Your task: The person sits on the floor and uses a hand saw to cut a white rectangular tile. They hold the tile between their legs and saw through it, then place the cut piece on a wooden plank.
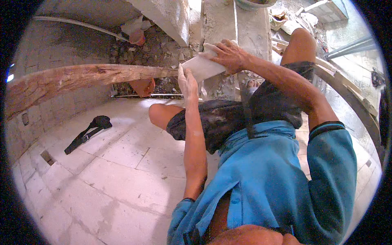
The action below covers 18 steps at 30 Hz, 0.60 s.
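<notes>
A pale, flat rectangular tile (205,68) is tilted between my two hands, above the dusty ledge in front of my knees. My left hand (188,83) grips its left end, with whitish dust on the fingers. Across its far right side lies my right hand (229,56), fingers curled over the edge; the fingertips look coated in something pale. Part of the tile's far edge is hidden under that hand.
A rough wooden beam (90,77) runs in from the left toward my left hand. Broken reddish brick (143,86) and rubble lie behind it. A concrete ledge (253,32) carries a basin (255,3) at the far end. A black strap-like item (89,132) lies on the pale tiled floor (122,175).
</notes>
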Each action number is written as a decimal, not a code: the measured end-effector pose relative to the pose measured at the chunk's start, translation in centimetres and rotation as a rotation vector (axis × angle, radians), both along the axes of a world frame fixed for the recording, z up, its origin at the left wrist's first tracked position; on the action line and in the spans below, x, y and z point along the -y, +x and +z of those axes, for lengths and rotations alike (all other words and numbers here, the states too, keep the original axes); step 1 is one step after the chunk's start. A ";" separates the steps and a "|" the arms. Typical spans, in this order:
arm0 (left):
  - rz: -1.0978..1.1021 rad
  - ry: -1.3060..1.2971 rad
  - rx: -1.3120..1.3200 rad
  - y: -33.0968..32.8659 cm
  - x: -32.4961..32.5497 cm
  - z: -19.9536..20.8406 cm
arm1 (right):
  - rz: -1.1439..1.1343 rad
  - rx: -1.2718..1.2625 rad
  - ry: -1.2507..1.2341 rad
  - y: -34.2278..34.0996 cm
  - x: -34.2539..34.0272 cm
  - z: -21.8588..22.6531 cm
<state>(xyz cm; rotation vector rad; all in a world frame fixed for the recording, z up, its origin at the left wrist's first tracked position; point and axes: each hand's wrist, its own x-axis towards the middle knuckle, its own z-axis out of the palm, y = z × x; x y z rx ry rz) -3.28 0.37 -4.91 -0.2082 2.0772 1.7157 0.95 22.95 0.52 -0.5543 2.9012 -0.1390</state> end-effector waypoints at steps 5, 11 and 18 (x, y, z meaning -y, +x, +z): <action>-0.094 -0.120 -0.045 0.3 2.2 -1.2 | -0.044 -0.071 -0.040 0.8 -0.6 -0.9; 0.013 -0.107 -0.017 0.9 1.2 0.0 | -0.071 -0.238 -0.016 2.1 -1.8 -2.4; 0.096 -0.248 -0.014 1.7 0.9 1.3 | -0.088 -0.162 -0.147 2.8 -1.9 -1.6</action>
